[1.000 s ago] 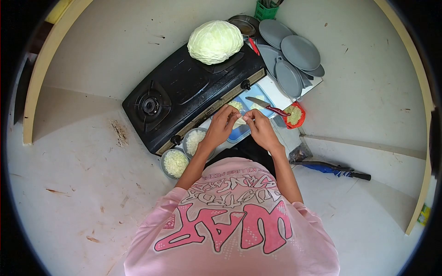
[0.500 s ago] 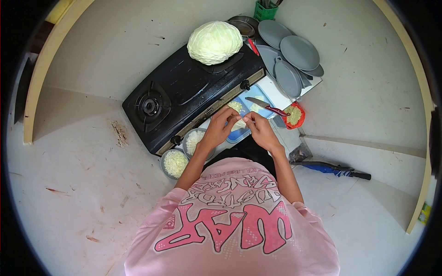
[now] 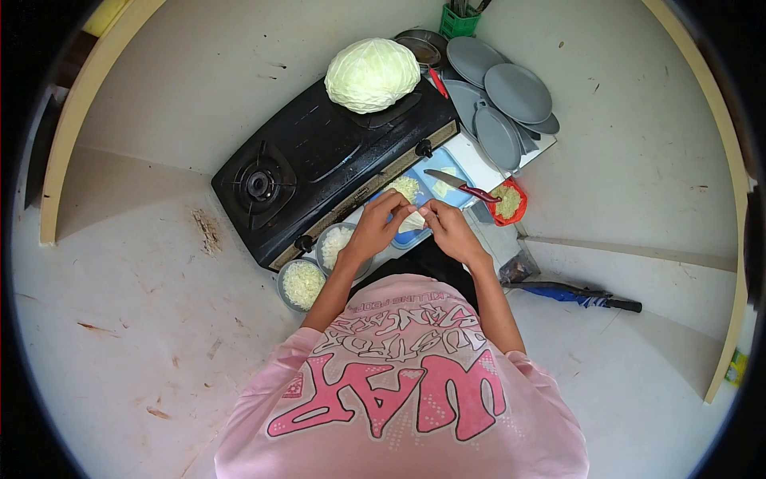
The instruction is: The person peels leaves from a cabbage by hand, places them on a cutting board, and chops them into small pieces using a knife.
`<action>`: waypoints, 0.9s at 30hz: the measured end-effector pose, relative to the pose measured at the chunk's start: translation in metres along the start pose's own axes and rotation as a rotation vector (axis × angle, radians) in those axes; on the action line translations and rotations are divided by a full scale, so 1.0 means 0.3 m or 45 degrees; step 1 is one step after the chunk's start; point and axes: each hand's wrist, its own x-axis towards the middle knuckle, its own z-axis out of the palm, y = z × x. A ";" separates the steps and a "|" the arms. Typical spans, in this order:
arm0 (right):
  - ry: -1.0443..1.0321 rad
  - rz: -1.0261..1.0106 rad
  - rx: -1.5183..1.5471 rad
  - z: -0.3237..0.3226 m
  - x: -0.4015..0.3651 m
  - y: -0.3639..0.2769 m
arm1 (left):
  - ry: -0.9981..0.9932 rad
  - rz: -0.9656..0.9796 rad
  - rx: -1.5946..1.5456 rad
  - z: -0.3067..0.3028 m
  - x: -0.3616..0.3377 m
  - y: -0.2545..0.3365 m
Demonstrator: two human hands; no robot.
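Observation:
My left hand (image 3: 378,226) and my right hand (image 3: 452,229) meet over the blue tray, fingers pinched. Between them is a pale cabbage leaf piece (image 3: 412,222), gripped at both sides. Chopped cabbage (image 3: 405,188) lies on the blue tray (image 3: 456,199) just beyond my fingers, with another pale leaf piece (image 3: 444,185) beside it. A knife (image 3: 463,184) with a dark red handle rests across the tray, its handle reaching toward a red container (image 3: 519,210) of shredded greenish bits. By my left forearm stand two bowls of chopped white pieces, a nearer bowl (image 3: 303,285) and a farther bowl (image 3: 335,245).
Behind the tray sits a black gas stove (image 3: 319,160) with a whole cabbage (image 3: 373,75) on it. Grey plates (image 3: 519,93) are stacked at the right, near a green utensil basket (image 3: 459,21). A folded blue umbrella (image 3: 578,296) lies to the right.
My hands stay nearly in place, with fingers shifting slightly around the leaf piece, which now shows more below them. The surroundings look the same.

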 end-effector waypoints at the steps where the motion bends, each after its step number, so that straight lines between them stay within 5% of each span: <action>1: -0.003 -0.003 -0.005 0.000 0.000 0.001 | -0.001 0.002 0.001 0.000 0.000 0.002; 27: 0.065 0.046 0.120 -0.018 -0.021 0.008 | -0.022 0.073 0.019 0.012 0.015 0.001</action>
